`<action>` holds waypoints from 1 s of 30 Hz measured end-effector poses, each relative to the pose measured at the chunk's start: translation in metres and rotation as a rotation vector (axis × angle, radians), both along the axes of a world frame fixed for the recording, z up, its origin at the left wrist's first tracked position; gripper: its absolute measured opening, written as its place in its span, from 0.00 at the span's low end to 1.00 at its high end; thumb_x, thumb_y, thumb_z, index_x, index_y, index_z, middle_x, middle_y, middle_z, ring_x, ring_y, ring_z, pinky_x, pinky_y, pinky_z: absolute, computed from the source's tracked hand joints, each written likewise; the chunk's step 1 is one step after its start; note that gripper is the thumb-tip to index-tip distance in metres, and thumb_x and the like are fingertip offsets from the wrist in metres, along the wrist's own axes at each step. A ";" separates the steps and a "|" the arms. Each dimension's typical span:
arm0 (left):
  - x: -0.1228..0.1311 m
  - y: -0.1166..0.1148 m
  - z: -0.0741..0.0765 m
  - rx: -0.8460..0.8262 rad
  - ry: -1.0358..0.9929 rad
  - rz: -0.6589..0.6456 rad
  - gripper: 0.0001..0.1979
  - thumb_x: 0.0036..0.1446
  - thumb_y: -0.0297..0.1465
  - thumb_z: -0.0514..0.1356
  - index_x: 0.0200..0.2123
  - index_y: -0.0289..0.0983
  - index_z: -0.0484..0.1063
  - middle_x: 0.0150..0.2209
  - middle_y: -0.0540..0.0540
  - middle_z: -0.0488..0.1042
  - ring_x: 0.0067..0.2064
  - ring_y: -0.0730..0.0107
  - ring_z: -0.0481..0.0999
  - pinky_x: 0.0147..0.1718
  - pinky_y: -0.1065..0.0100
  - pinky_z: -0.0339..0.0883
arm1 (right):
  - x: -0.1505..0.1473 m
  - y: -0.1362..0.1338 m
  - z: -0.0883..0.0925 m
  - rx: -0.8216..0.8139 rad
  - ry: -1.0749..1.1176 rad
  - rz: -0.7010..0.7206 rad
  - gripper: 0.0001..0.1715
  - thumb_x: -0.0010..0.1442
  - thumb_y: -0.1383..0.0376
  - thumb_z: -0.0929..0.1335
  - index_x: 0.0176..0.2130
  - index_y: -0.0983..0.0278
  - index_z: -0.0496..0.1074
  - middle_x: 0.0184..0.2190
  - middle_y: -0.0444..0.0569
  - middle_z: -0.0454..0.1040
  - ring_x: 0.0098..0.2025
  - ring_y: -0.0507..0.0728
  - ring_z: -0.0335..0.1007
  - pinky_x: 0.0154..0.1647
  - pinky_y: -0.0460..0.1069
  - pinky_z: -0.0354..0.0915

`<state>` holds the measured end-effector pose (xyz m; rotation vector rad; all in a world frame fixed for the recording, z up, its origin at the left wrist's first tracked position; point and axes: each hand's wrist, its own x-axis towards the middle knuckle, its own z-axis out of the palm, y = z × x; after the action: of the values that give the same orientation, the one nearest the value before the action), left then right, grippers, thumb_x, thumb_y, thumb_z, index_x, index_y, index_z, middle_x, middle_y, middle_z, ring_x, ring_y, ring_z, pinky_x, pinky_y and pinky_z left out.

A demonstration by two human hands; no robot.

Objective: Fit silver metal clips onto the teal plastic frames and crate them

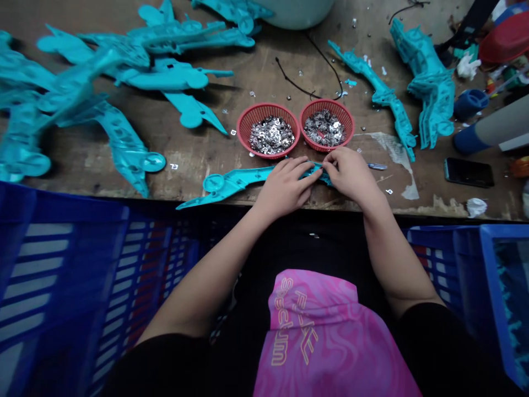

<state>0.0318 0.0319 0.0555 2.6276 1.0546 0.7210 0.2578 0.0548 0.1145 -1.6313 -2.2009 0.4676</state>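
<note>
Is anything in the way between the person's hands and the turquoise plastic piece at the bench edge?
Nothing visible: the left hand and right hand already grip the turquoise plastic piece. The two red baskets sit just beyond, not between.

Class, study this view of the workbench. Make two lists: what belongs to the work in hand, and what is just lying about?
Work in hand: left hand; right hand; teal plastic moulding they grip; other teal mouldings; left red basket; right red basket; silver metal pieces.

Lying about: black phone; black wire; blue plastic crate.
</note>
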 end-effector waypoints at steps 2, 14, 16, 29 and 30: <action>0.001 0.000 0.001 -0.012 -0.009 0.003 0.26 0.74 0.30 0.60 0.71 0.41 0.76 0.70 0.34 0.77 0.76 0.39 0.71 0.73 0.35 0.65 | -0.001 0.000 0.001 -0.008 -0.005 -0.051 0.11 0.68 0.67 0.70 0.38 0.64 0.84 0.43 0.58 0.86 0.47 0.68 0.80 0.58 0.61 0.75; 0.001 -0.003 0.007 0.015 0.052 0.010 0.25 0.74 0.30 0.58 0.71 0.37 0.76 0.70 0.33 0.77 0.76 0.40 0.71 0.74 0.37 0.66 | -0.014 -0.006 0.013 -0.052 0.051 -0.085 0.11 0.68 0.68 0.71 0.42 0.64 0.87 0.38 0.53 0.86 0.40 0.62 0.81 0.50 0.54 0.71; 0.000 -0.003 0.008 0.020 0.066 0.012 0.23 0.74 0.30 0.58 0.69 0.36 0.78 0.70 0.32 0.77 0.76 0.41 0.71 0.74 0.37 0.66 | -0.014 -0.007 0.015 -0.054 0.013 0.001 0.11 0.69 0.68 0.71 0.44 0.64 0.87 0.39 0.53 0.87 0.41 0.62 0.81 0.50 0.54 0.70; 0.000 -0.004 0.008 0.063 0.077 0.008 0.22 0.74 0.30 0.59 0.66 0.35 0.78 0.70 0.32 0.77 0.76 0.40 0.72 0.73 0.37 0.67 | 0.009 0.000 0.026 -0.021 -0.036 0.410 0.18 0.74 0.69 0.68 0.52 0.65 0.89 0.48 0.59 0.86 0.49 0.65 0.81 0.53 0.57 0.73; 0.000 -0.004 0.008 0.058 0.077 0.008 0.22 0.74 0.30 0.59 0.67 0.35 0.78 0.70 0.32 0.77 0.76 0.40 0.72 0.73 0.37 0.67 | 0.010 0.001 0.025 -0.010 -0.031 0.412 0.17 0.73 0.69 0.69 0.51 0.65 0.89 0.47 0.59 0.86 0.48 0.65 0.81 0.53 0.57 0.73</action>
<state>0.0318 0.0282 0.0632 2.7214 1.0817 0.6664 0.2675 0.0557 0.1395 -1.1900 -2.5676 0.5640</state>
